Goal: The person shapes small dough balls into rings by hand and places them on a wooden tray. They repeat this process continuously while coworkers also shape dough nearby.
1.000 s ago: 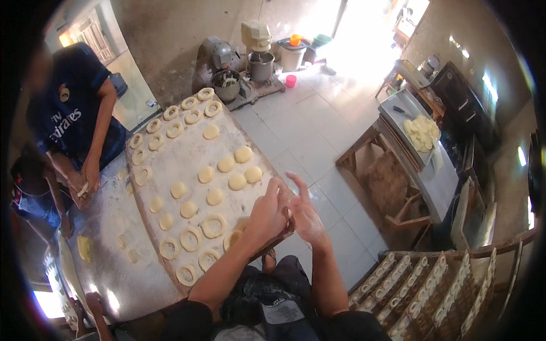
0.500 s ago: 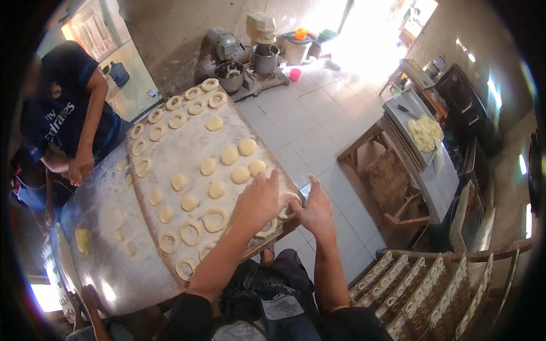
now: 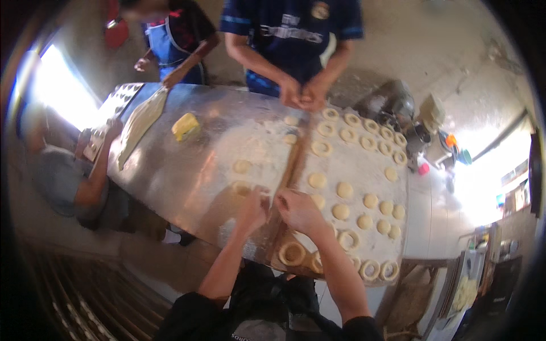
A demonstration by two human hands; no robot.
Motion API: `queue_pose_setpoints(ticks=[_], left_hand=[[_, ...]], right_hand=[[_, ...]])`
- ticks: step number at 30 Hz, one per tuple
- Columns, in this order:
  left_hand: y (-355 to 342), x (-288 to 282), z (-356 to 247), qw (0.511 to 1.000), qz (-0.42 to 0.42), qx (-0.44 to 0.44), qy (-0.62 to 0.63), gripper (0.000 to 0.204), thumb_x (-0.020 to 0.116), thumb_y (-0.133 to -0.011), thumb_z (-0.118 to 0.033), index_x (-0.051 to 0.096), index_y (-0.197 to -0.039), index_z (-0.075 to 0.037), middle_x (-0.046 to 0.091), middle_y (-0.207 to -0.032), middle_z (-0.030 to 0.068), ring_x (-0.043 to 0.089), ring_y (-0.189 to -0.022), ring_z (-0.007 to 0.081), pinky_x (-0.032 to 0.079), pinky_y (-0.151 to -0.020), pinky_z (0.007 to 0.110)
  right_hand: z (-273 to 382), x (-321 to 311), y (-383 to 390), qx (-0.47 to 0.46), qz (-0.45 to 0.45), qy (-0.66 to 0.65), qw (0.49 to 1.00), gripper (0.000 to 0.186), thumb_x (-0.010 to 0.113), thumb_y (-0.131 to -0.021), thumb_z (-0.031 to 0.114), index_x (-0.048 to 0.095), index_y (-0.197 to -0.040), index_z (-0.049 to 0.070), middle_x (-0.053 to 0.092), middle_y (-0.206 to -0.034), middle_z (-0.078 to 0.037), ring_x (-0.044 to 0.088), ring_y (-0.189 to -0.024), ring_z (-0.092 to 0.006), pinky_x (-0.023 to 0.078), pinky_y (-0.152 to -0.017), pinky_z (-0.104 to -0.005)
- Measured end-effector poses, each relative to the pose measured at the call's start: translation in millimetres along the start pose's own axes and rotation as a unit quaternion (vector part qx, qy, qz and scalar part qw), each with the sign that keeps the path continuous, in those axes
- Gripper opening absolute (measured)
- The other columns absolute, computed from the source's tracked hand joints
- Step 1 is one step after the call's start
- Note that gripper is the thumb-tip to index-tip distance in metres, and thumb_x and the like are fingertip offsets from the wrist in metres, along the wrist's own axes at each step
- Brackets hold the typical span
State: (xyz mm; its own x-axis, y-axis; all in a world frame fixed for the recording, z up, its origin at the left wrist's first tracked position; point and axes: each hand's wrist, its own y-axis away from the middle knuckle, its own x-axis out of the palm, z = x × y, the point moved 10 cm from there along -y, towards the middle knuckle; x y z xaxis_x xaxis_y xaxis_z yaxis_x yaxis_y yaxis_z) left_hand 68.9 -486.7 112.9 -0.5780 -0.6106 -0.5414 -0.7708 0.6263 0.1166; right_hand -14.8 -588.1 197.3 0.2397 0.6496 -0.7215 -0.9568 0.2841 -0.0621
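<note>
Over board edge (image 3: 293,166), both hands (image 3: 300,210) loosely curled, contents unclear.

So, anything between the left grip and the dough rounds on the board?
Yes: the right grip sits just right of the left grip, between it and the dough rounds. The board's brown edge lies between too.

left hand (image 3: 254,208) blurred, dough ring (image 3: 315,263) partly hidden
</note>
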Motion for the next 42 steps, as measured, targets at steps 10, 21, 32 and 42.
queue_pose_setpoints(ticks=[10, 21, 32, 42], left_hand=[[10, -78, 122, 0.955, 0.084, -0.229, 0.168, 0.034, 0.049, -0.102, -0.028, 0.057, -0.122, -0.002, 0.071, -0.085, 0.0161, 0.071, -0.068, 0.0237, 0.055, -0.061, 0.035], [-28, -117, 71, 0.958, 0.033, -0.004, 0.285, 0.027, 0.066, -0.094, -0.015, 0.064, -0.112, 0.005, 0.072, -0.096, 0.0121, 0.070, -0.087, 0.0155, 0.056, -0.079, 0.029], [-9, -159, -4, 0.971, -0.046, 0.235, -0.014, 0.024, 0.064, -0.077, 0.003, 0.060, -0.100, -0.002, 0.062, -0.098, 0.0151, 0.059, -0.093, 0.0362, 0.048, -0.081, 0.047], [9, -127, -6, 0.866, -0.016, 0.340, 0.365, 0.044, 0.055, -0.093, -0.008, 0.033, -0.131, -0.006, 0.050, -0.104, 0.0137, 0.057, -0.087, 0.0230, 0.051, -0.078, 0.039]], right_hand=[[14, 186, -144, -0.098, 0.219, 0.316, 0.918, 0.036, 0.060, -0.089, 0.028, 0.056, -0.117, 0.006, 0.064, -0.103, -0.020, 0.059, -0.105, -0.0401, 0.048, -0.089, -0.0482], [36, 107, -106, 0.117, 0.102, -0.215, 0.964, 0.037, 0.069, -0.084, 0.007, 0.047, -0.114, 0.005, 0.065, -0.094, -0.012, 0.065, -0.092, -0.0212, 0.051, -0.083, -0.0351], [64, 96, -77, -0.007, -0.277, 0.043, 0.960, 0.041, 0.070, -0.079, 0.010, 0.051, -0.115, 0.001, 0.056, -0.108, -0.019, 0.057, -0.096, -0.0371, 0.049, -0.084, -0.0417], [57, 89, -48, 0.047, -0.093, -0.633, 0.767, 0.044, 0.053, -0.091, 0.016, 0.042, -0.133, 0.006, 0.054, -0.092, -0.001, 0.052, -0.091, -0.0120, 0.039, -0.085, -0.0285]])
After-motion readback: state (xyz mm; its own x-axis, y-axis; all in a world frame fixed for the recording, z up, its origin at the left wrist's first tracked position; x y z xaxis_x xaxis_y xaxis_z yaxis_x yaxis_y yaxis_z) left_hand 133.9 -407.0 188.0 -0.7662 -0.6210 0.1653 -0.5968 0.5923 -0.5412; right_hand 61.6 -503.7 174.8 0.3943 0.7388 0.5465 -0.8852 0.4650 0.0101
